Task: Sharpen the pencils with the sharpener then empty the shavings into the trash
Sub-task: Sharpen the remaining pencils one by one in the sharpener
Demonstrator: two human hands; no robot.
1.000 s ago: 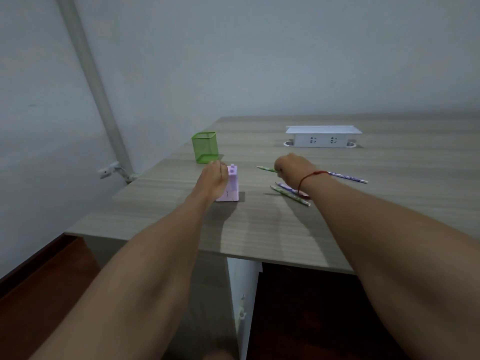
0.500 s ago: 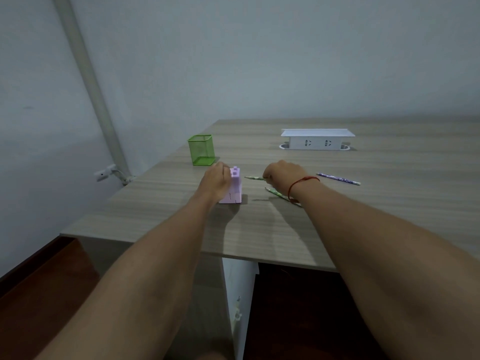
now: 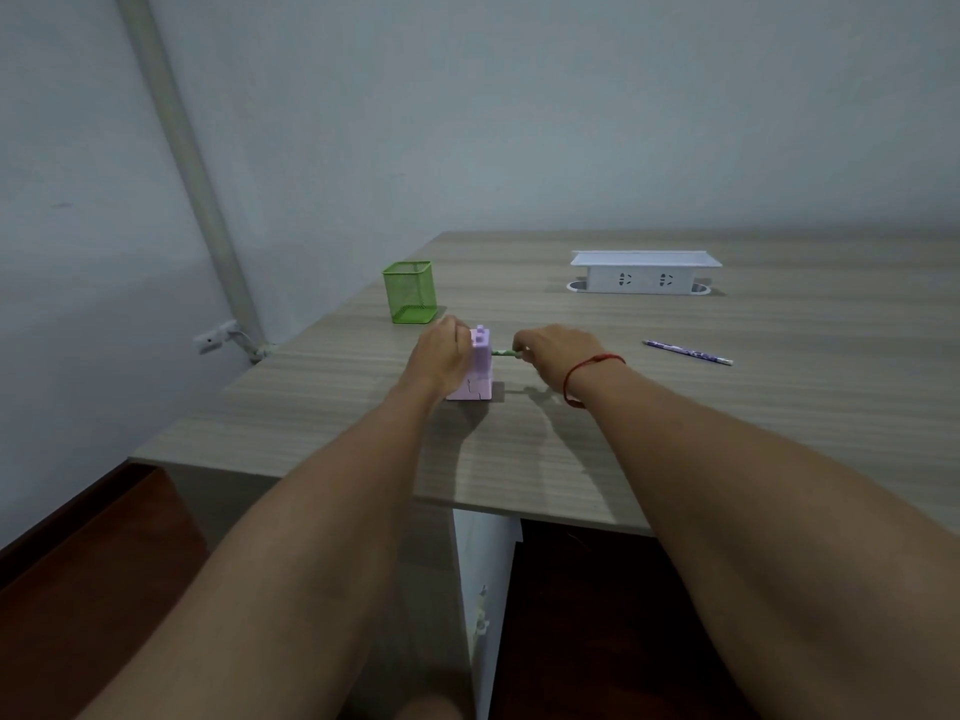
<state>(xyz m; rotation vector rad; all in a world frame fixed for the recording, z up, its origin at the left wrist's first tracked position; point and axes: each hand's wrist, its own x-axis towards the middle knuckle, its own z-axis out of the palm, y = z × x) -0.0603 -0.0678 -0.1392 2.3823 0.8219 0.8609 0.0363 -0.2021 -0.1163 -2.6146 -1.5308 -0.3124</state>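
A small lilac sharpener [image 3: 479, 368] stands upright on the wooden desk [image 3: 727, 407]. My left hand [image 3: 439, 356] grips its left side. My right hand [image 3: 558, 353], with a red string at the wrist, holds a green pencil [image 3: 505, 351] level, its tip at the sharpener's right face. A purple patterned pencil [image 3: 687, 352] lies flat on the desk to the right, away from both hands. Other pencils seen earlier are hidden behind my right arm.
A green mesh pencil cup [image 3: 410, 292] stands just behind the sharpener to the left. A white pop-up socket box [image 3: 644, 272] sits further back. The desk's near edge runs below my forearms; a grey wall and a pipe [image 3: 192, 163] stand at left.
My right hand lifted the green pencil off the desk and brought it left to the sharpener. My left hand stayed on the sharpener.
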